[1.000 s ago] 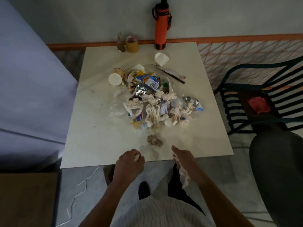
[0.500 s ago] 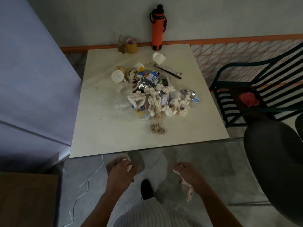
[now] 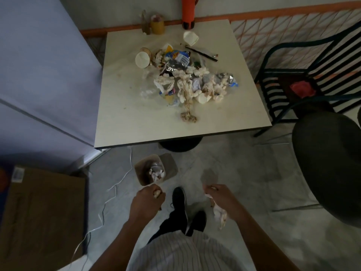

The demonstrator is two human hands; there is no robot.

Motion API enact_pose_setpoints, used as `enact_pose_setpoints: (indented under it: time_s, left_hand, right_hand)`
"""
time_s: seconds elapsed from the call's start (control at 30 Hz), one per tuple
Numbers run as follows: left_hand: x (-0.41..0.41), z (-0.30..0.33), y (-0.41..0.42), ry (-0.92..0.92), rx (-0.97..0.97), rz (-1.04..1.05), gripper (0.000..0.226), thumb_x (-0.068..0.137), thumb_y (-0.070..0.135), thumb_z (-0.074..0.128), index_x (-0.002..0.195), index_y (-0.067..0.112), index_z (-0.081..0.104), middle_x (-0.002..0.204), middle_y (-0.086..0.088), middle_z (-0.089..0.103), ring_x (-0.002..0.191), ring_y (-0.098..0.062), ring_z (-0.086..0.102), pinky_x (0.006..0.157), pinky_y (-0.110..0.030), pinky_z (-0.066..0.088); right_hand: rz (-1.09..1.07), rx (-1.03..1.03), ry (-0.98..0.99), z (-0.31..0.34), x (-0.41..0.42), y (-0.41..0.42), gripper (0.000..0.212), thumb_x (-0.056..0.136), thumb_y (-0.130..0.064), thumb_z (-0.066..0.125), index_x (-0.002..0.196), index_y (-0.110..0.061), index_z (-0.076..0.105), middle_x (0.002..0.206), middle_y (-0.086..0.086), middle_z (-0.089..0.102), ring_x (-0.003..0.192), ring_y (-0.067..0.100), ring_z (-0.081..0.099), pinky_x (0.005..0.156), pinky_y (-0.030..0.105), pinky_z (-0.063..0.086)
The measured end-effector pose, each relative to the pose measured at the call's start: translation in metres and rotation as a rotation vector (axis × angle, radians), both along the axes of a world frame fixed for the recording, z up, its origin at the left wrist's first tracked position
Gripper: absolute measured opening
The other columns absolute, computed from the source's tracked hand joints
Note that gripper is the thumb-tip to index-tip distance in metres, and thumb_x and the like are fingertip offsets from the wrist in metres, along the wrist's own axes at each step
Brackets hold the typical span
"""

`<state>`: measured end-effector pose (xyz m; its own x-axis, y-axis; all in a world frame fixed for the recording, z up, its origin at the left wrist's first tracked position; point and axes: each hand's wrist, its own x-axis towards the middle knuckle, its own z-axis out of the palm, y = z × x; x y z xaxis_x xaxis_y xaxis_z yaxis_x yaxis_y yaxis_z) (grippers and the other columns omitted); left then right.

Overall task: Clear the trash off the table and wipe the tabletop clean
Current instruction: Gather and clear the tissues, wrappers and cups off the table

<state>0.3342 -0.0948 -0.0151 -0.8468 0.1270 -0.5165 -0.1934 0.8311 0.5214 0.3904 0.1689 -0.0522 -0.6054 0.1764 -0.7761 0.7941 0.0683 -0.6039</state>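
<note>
Cream laminate tabletop [image 3: 127, 114] carries a heap of trash [image 3: 187, 83] around its middle: crumpled tissues, foil snack wrappers, a blue printed packet and small paper cups, with one cup [image 3: 142, 59] lying on its side at the heap's left and another [image 3: 190, 37] near the far edge; a soiled wad [image 3: 188, 117] sits apart on the near side of the heap, and a thin dark stick [image 3: 201, 53] lies at the far right of it. An orange bottle [image 3: 188, 14] and a roll of tape [image 3: 157, 24] stand at the back edge by the wall. On the floor in front of the table a small brown bin [image 3: 145, 169] holds pale scraps. Just on the near side of its rim the left hand [image 3: 146, 203] is curled into a fist around a small crumpled tissue [image 3: 157, 193] that peeks from between the fingers. The right hand [image 3: 220, 196], off to the right above bare floor, grips a larger rumpled tissue [image 3: 219, 214] that hangs below the palm. A cardboard box [image 3: 43, 218] sits at the lower left and a dark slatted chair [image 3: 304, 79] stands to the right of the table
</note>
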Motion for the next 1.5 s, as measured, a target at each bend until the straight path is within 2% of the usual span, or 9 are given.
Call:
enact_pose_setpoints:
  time_s: [0.1,0.23,0.37,0.57,0.83,0.97,1.13,1.4,1.5]
  left_hand:
    - [0.014,-0.003,-0.011,0.0,-0.02,0.015,0.013,0.091,0.042,0.068,0.081,0.034,0.063,0.076,0.009,0.071,0.058,-0.003,0.069,0.07,-0.039,0.062]
    - [0.017,-0.011,-0.032,-0.003,-0.059,-0.006,0.017,0.084,0.053,0.063,0.083,0.036,0.063,0.079,0.01,0.069,0.065,-0.007,0.07,0.071,-0.039,0.061]
    - [0.012,-0.01,-0.046,0.021,-0.089,-0.023,0.017,0.085,0.051,0.061,0.084,0.035,0.063,0.08,0.01,0.069,0.066,-0.008,0.069,0.072,-0.036,0.06]
    - [-0.004,-0.012,-0.083,0.018,-0.104,-0.055,0.015,0.087,0.048,0.065,0.088,0.034,0.066,0.086,0.011,0.066,0.073,-0.009,0.063,0.067,-0.029,0.05]
    - [-0.035,-0.034,-0.139,-0.002,-0.088,-0.129,0.018,0.087,0.051,0.063,0.092,0.033,0.066,0.093,0.005,0.066,0.084,-0.019,0.065,0.075,-0.034,0.054]
    - [-0.051,-0.052,-0.154,-0.038,-0.094,-0.153,0.018,0.087,0.05,0.062,0.092,0.032,0.066,0.093,0.004,0.067,0.084,-0.02,0.066,0.073,-0.032,0.05]
    - [-0.069,-0.079,-0.15,-0.056,-0.113,-0.171,0.019,0.089,0.048,0.061,0.097,0.032,0.066,0.1,0.001,0.067,0.092,-0.025,0.067,0.079,-0.034,0.052]
    - [-0.092,-0.162,-0.135,-0.098,-0.13,-0.108,0.021,0.089,0.045,0.059,0.1,0.027,0.065,0.102,-0.002,0.067,0.094,-0.029,0.068,0.082,-0.037,0.054]
    - [-0.095,-0.212,-0.125,-0.119,-0.144,-0.113,0.024,0.09,0.045,0.056,0.1,0.026,0.066,0.104,-0.004,0.068,0.094,-0.03,0.067,0.082,-0.038,0.055]
  right_hand:
    - [0.054,0.004,0.008,0.0,0.007,-0.016,0.031,0.089,-0.052,0.065,0.084,-0.022,0.071,0.103,0.005,0.074,0.098,0.02,0.07,0.097,0.039,0.053]
    - [0.101,0.015,0.014,0.009,0.003,-0.043,0.045,0.097,-0.046,0.057,0.11,-0.005,0.07,0.107,0.006,0.07,0.1,0.018,0.063,0.089,0.027,0.046]
    - [0.158,0.035,0.0,0.004,-0.005,-0.074,0.06,0.092,-0.056,0.058,0.107,0.001,0.071,0.112,0.013,0.072,0.104,0.022,0.068,0.102,0.038,0.049]
    - [0.203,0.083,-0.025,-0.003,-0.033,-0.133,0.067,0.093,-0.054,0.059,0.1,0.013,0.064,0.108,0.026,0.069,0.103,0.032,0.068,0.094,0.038,0.051]
    - [0.199,0.136,-0.077,-0.019,-0.06,-0.196,0.069,0.077,-0.069,0.057,0.097,-0.005,0.072,0.098,0.01,0.075,0.095,0.023,0.069,0.096,0.04,0.052]
    - [0.171,0.129,-0.08,-0.02,-0.072,-0.215,0.046,0.093,-0.047,0.06,0.103,-0.003,0.07,0.103,0.013,0.072,0.099,0.026,0.067,0.093,0.04,0.05]
    - [0.143,0.08,-0.08,-0.045,-0.086,-0.227,0.055,0.074,-0.055,0.064,0.098,-0.005,0.067,0.099,0.013,0.072,0.097,0.027,0.068,0.093,0.045,0.051]
    - [0.163,0.045,-0.074,-0.119,-0.133,-0.22,0.013,0.092,-0.017,0.062,0.094,-0.005,0.061,0.082,0.005,0.055,0.077,0.014,0.052,0.059,0.017,0.039]
    - [0.143,0.03,-0.089,-0.17,-0.146,-0.214,0.01,0.093,-0.021,0.056,0.093,-0.012,0.059,0.087,0.0,0.055,0.079,0.014,0.051,0.061,0.021,0.04]
